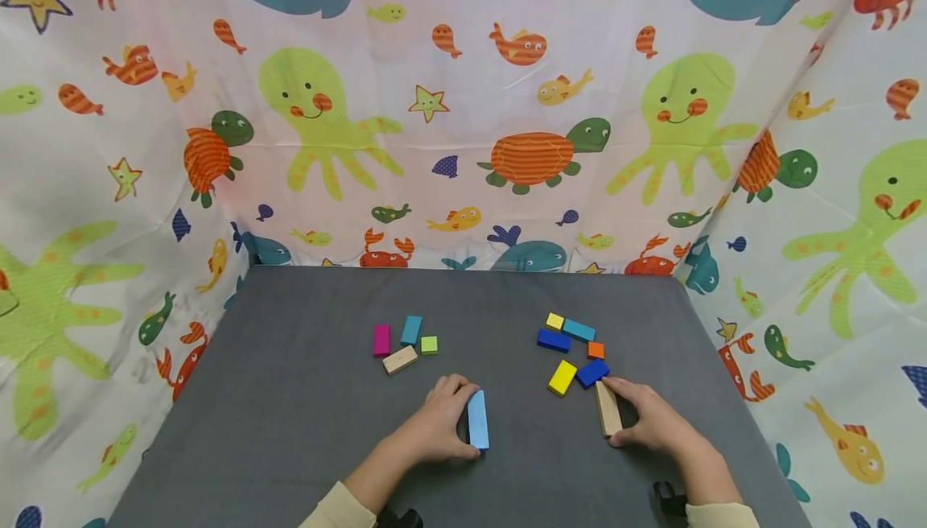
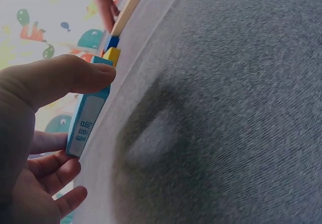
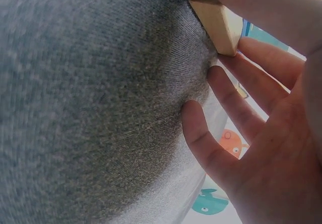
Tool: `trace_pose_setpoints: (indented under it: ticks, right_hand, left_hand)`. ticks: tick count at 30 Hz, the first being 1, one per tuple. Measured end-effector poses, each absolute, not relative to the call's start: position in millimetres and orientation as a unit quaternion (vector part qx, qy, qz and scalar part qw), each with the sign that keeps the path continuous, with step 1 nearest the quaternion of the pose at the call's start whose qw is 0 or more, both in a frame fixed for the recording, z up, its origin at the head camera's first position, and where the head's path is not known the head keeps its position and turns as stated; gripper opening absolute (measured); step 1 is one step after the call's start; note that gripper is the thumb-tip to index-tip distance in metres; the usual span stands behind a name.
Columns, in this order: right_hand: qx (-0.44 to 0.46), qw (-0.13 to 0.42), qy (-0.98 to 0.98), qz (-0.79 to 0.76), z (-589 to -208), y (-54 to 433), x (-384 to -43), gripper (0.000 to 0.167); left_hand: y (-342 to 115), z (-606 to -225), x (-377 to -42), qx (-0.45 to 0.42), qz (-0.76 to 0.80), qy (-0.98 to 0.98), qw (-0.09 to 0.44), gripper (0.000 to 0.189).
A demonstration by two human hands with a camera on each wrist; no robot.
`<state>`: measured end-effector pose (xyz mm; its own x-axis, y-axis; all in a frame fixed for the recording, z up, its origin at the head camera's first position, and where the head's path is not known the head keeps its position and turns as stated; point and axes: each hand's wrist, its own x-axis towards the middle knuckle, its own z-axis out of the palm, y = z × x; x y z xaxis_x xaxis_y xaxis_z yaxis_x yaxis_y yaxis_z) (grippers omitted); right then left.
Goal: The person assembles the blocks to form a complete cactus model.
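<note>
My left hand [image 1: 438,423] pinches a long light blue block [image 1: 478,420] lengthwise, thumb at the near end and fingers at the far end. In the left wrist view, small printed marks show on that block's [image 2: 86,123] side. Over to the right, my right hand [image 1: 655,422] grips a plain wooden block [image 1: 607,410] between thumb and fingertips. Its far end lies close to a blue block [image 1: 593,373]; I cannot tell whether they touch. In the right wrist view part of the wooden block [image 3: 221,25] is hidden behind the thumb.
Beyond the left hand lie magenta [image 1: 381,340], teal [image 1: 411,330], green [image 1: 429,345] and wooden [image 1: 400,360] blocks. The right cluster includes yellow [image 1: 562,377], orange [image 1: 595,350] and teal [image 1: 578,330] blocks. A sea-animal curtain [image 1: 449,222] borders the grey table [image 1: 290,399].
</note>
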<state>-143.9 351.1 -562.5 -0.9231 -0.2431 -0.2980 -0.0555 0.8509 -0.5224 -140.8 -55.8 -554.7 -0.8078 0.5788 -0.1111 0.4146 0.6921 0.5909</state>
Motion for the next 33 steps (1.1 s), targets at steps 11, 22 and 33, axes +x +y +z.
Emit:
trace_pose_setpoints:
  ticks: [11, 22, 33]
  right_hand:
    - [-0.072, 0.184, 0.945, -0.261, -561.8, 352.1, -143.0, 0.106]
    - [-0.073, 0.191, 0.943, -0.263, -560.3, 352.8, -146.0, 0.105]
    - [-0.06, 0.19, 0.943, -0.265, -561.7, 351.5, -141.5, 0.106]
  left_hand:
    - [-40.2, -568.2, -137.9, 0.272, 0.271, 0.908, 0.17, 0.093]
    - [-30.9, -578.5, -140.0, 0.273, 0.264, 0.908, 0.177, 0.094]
    - [-28.0, -587.0, -136.2, 0.281, 0.246, 0.91, 0.181, 0.095]
